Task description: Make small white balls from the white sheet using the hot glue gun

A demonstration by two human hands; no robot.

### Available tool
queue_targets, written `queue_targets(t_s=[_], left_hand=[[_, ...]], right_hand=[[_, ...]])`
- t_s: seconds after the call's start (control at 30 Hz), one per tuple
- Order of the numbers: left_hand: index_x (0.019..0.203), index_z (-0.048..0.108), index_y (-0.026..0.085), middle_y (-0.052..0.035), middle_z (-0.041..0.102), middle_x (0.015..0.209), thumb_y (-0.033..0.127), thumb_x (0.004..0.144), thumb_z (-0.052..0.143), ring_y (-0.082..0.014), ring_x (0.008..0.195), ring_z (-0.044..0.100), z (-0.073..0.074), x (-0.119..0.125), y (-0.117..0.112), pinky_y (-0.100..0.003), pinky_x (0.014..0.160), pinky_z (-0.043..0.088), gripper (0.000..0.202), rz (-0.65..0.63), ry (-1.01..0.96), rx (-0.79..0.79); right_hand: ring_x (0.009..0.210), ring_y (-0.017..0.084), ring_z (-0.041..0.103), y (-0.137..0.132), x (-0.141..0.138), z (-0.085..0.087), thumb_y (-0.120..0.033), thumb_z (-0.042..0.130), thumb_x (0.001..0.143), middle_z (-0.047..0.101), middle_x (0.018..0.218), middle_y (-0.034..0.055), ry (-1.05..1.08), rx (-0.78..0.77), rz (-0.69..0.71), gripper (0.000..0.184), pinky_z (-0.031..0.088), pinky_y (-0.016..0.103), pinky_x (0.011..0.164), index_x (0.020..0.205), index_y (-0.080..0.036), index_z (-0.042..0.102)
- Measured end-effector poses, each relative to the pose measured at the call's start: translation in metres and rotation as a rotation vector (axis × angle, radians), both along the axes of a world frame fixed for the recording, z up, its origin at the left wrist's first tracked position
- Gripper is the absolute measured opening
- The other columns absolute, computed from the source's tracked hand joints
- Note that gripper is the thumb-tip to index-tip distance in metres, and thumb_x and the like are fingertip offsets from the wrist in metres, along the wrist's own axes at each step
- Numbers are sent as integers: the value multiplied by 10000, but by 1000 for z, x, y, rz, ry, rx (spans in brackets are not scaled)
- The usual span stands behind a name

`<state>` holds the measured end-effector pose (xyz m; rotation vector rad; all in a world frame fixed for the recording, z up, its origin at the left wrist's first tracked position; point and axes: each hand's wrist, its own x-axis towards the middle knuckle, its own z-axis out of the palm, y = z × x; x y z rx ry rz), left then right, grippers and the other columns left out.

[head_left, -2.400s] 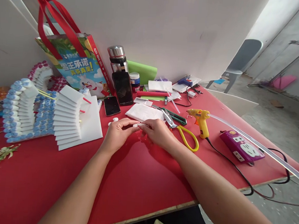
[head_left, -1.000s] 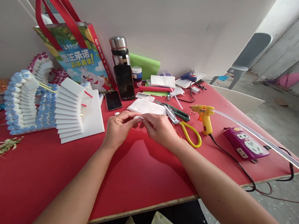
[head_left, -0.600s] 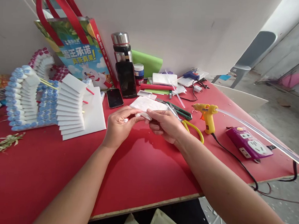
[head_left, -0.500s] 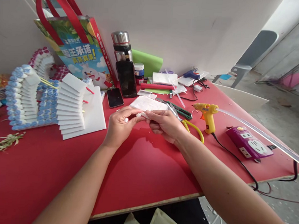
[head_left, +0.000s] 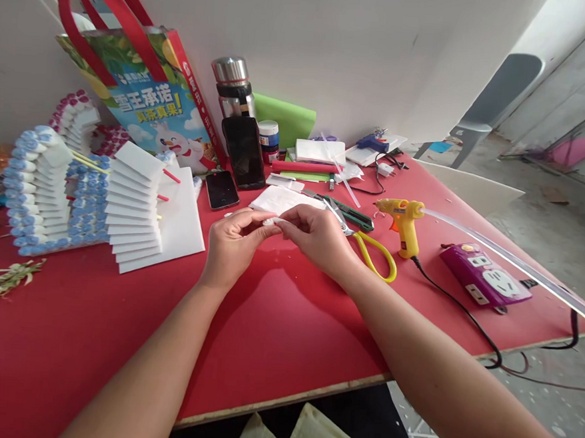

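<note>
Both my hands meet over the middle of the red table (head_left: 275, 324). My left hand (head_left: 233, 245) and my right hand (head_left: 316, 237) pinch a small white piece (head_left: 269, 222) between their fingertips; I cannot make out what it is. Yellow-handled scissors (head_left: 368, 251) lie just right of my right hand. A stack of white paper (head_left: 286, 200) lies right behind my fingers.
A yellow glue gun (head_left: 405, 223) with a long clear stick stands at the right, next to a purple power strip (head_left: 483, 282). At the left stands a white stepped foam model (head_left: 137, 208) with blue caps. A printed red-handled bag (head_left: 145, 102), a flask (head_left: 234, 91) and two phones are behind.
My hands stayed together on the small white piece, my fingers shifting on it. The view tilted a little; nothing else on the table moved.
</note>
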<state>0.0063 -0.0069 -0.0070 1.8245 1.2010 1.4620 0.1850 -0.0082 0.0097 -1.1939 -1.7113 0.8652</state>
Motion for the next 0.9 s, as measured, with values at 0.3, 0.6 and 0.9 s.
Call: queue_targets(t_s=[0.3, 0.6, 0.9], left_hand=[[932, 829, 212, -1, 681, 709, 347, 759, 855, -97, 603, 519, 8, 1, -3, -227, 571, 441, 221, -53, -87, -182], [844, 801, 195, -1, 661, 673, 364, 697, 897, -93, 577, 513, 7, -2, -2, -215, 541, 429, 243, -40, -115, -216], [907, 800, 211, 20, 604, 643, 367, 745, 866, -91, 563, 500, 7, -1, -2, -221, 535, 415, 235, -99, -112, -195]], right_hand=[[625, 108, 503, -4, 1, -1, -169, 608, 917, 657, 745, -2, -161, 342, 30, 80, 363, 243, 616, 878, -163, 677], [687, 134, 576, 0, 4, -6, -179, 536, 973, 710, 825, 40, -170, 441, 127, 146, 389, 242, 643, 938, -166, 677], [716, 140, 596, 0, 7, -3, -192, 504, 983, 707, 807, 31, -131, 349, 187, 188, 416, 245, 687, 970, -175, 690]])
